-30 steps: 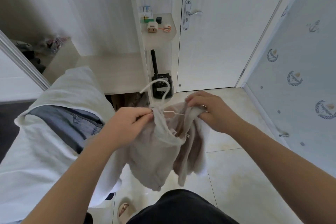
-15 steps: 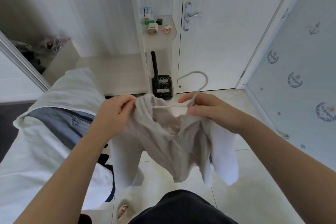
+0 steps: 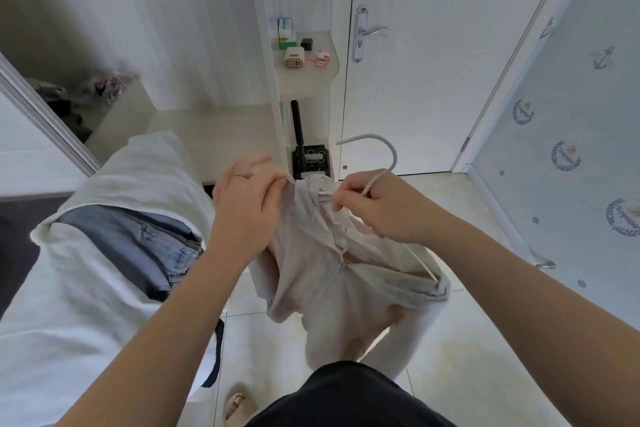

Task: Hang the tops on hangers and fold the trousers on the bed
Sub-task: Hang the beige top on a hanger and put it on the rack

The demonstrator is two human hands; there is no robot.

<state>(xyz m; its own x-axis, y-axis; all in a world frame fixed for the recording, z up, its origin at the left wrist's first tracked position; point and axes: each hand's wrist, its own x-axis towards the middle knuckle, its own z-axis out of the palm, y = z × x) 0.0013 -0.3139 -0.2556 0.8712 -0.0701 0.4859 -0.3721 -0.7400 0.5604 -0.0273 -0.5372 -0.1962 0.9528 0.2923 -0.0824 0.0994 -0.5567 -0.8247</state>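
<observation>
A beige top hangs in front of me above the floor, draped on a white wire hanger whose hook curves up and left. My right hand grips the hanger's neck, and one hanger arm runs down inside the right shoulder of the top. My left hand pinches the top's left shoulder fabric beside the collar. Blue jeans lie across the white bed to my left.
A white door with a metal handle stands ahead. A corner shelf holds small items, with a black device on the floor below. A patterned wall runs along the right. Tiled floor lies underfoot; an open wardrobe is far left.
The top has spread wider over the hanger, whose right arm now sits in the right shoulder. My left hand moved up to the left shoulder fabric by the collar.
</observation>
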